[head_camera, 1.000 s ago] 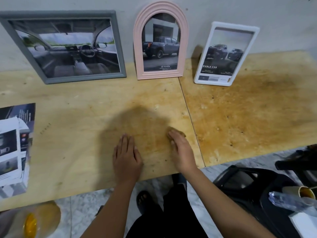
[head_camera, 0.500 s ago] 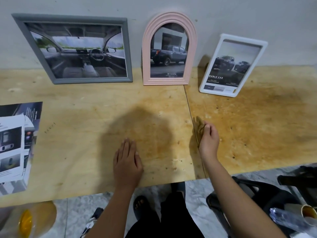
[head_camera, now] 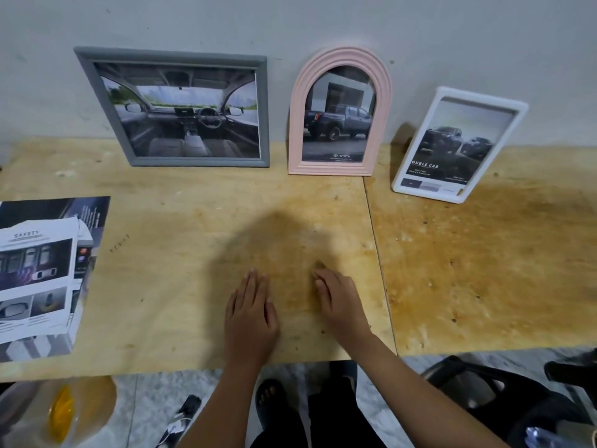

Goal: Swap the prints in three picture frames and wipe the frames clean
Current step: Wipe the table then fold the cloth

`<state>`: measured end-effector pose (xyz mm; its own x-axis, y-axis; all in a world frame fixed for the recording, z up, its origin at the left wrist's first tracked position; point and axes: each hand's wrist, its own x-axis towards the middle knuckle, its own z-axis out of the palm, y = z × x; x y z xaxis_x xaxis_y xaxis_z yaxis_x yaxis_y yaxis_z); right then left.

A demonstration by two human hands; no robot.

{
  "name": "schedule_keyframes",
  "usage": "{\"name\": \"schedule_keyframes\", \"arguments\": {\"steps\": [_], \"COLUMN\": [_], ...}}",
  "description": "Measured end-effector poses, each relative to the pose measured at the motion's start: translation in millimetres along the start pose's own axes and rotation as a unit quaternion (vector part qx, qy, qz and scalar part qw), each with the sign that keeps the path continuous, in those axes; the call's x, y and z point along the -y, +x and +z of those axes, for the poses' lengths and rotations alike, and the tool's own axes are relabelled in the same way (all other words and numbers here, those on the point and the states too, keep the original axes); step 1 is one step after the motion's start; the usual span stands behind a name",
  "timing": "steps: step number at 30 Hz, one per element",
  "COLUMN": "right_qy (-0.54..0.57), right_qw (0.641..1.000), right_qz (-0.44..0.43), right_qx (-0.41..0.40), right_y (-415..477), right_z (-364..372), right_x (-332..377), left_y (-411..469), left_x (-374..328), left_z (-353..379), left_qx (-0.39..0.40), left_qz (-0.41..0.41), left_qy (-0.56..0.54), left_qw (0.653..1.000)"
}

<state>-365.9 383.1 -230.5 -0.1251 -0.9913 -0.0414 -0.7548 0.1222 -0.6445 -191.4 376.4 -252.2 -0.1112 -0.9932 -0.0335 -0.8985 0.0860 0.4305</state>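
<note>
Three frames stand along the back edge of the bare plywood tabletop, leaning on the wall. They are a grey rectangular wooden frame towards the back left corner, a pink arched frame at the middle, and a white rounded-corner plastic frame to its right, tilted and well apart from the back right corner. Each holds a car print: a cabin interior, a pickup seen from behind, and two trucks over the words "DOUBLE CAB" (the first letter is cut off by the rim).

A loose stack of printed brochure sheets lies at the left edge, one headed "SAFETY". Since every frame is filled and closed and neither hand is on one, the work looks to be either not yet begun or already finished. The spare sheets at the left edge suggest the swap is still to come, but I cannot settle it from this view. No wiping cloth is plainly visible.

Both hands are near the front edge, at its middle, well apart from the frames. The left hand lies palm down on the wood, fingers straight and close together, holding nothing. The right hand rests just beside it with its fingers bent at the knuckles. A small tan scrap shows at their tips, and I cannot tell whether they pinch it or merely touch it.
</note>
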Motion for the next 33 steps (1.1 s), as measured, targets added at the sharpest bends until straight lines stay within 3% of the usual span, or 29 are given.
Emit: {"name": "schedule_keyframes", "arguments": {"steps": [2, 4, 7, 10, 12, 14, 16, 18, 23, 26, 29, 33], "right_qy": [0.046, 0.125, 0.255, 0.381, 0.421, 0.451, 0.470, 0.466, 0.435, 0.404, 0.411, 0.468], "right_qw": [0.999, 0.989, 0.933, 0.867, 0.839, 0.824, 0.832, 0.858, 0.897, 0.912, 0.908, 0.878], "right_qz": [0.009, 0.076, 0.239, 0.312, 0.341, 0.341, 0.293, 0.216, 0.083, 0.059, 0.055, 0.067], "right_qx": [0.006, 0.034, 0.084, 0.072, 0.055, 0.041, 0.028, 0.025, -0.004, -0.036, -0.054, -0.070], "right_y": [-2.4, 2.1, 9.4, 11.4, 16.2, 24.2, 31.5, 32.8, 25.7, 21.3, 18.2, 15.3], "right_z": [-4.0, -13.5, -32.5, -49.7, -61.8, -76.2, -92.1, -111.0, -149.8, -164.1, -172.6, -177.3], "right_x": [3.3, 9.7, 17.7, 30.0, 42.6, 56.7, 69.7, 83.1, 114.0, 129.3, 138.5, 148.6], "left_y": [0.2, 0.5, 4.8, 15.9, 22.9, 30.3, 36.8, 44.2, 55.1, 55.5, 53.6, 52.8], "left_x": [0.3, -0.7, -7.1, -24.6, -43.3, -63.3, -77.8, -86.6, -104.8, -112.7, -120.1, -126.7], "left_z": [-0.3, -1.6, -6.9, -23.3, -43.4, -65.1, -87.3, -109.7, -166.2, -195.1, -214.4, -231.3], "left_qx": [-0.001, 0.004, 0.033, 0.071, 0.109, 0.159, 0.182, 0.176, 0.120, 0.101, 0.096, 0.088], "left_qz": [0.002, -0.006, -0.029, -0.087, -0.121, -0.139, -0.138, -0.119, -0.033, 0.006, 0.033, 0.064], "left_qy": [-0.004, -0.019, -0.070, -0.178, -0.297, -0.434, -0.550, -0.606, -0.578, -0.581, -0.565, -0.560], "left_qw": [1.000, 1.000, 0.997, 0.978, 0.941, 0.876, 0.803, 0.766, 0.806, 0.808, 0.819, 0.822]}}
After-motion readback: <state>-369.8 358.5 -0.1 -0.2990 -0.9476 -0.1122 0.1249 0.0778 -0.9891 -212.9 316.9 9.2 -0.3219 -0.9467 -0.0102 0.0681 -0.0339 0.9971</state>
